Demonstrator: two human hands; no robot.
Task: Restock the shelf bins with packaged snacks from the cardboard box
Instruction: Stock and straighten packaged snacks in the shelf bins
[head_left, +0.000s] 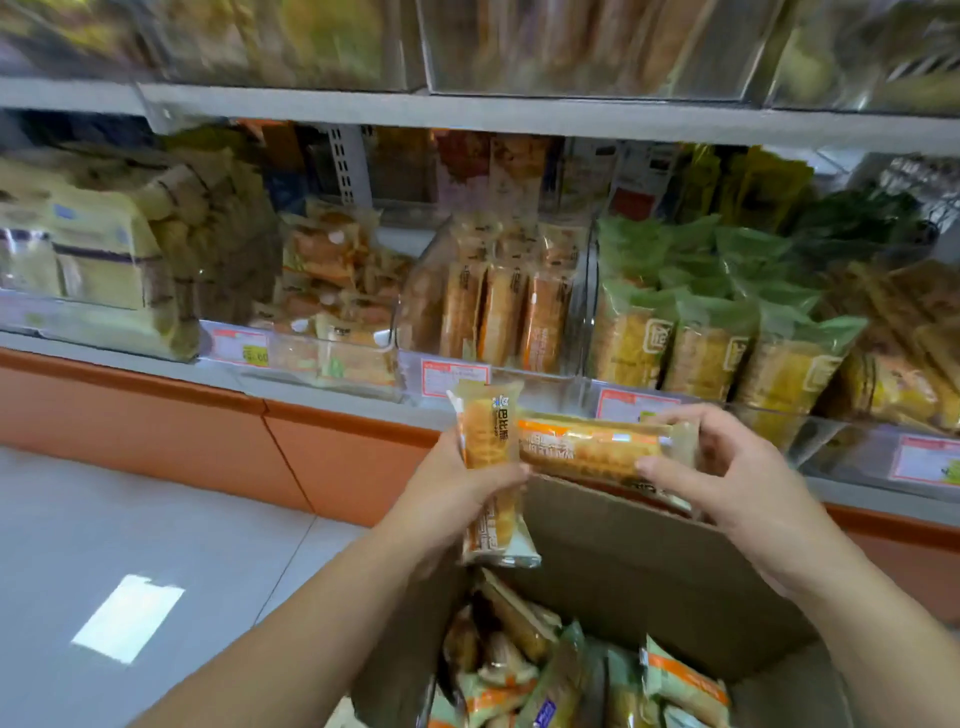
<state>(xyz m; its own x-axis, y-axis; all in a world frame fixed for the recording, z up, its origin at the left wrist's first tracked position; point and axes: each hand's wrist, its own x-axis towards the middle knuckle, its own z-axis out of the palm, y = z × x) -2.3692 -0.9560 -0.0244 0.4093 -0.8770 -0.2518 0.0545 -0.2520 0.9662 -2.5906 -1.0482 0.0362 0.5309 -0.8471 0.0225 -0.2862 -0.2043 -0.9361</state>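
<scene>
The shelf bins (584, 312) filled the upper half of the frame, packed with wrapped snacks. The cardboard box (623, 561) stood open at lower centre, with loose packets (519, 675) heaped inside. Above it, mid-frame, your left hand (467, 493) gripped one snack packet (491, 431) upright, fingers curled round its middle. Your right hand (737, 483) pinched the end of a second packet (587, 447), which lay sideways just beside the first.

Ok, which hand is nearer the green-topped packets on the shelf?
Right. The right hand sits just below the green-topped packets; the left hand is to their lower left.
</scene>
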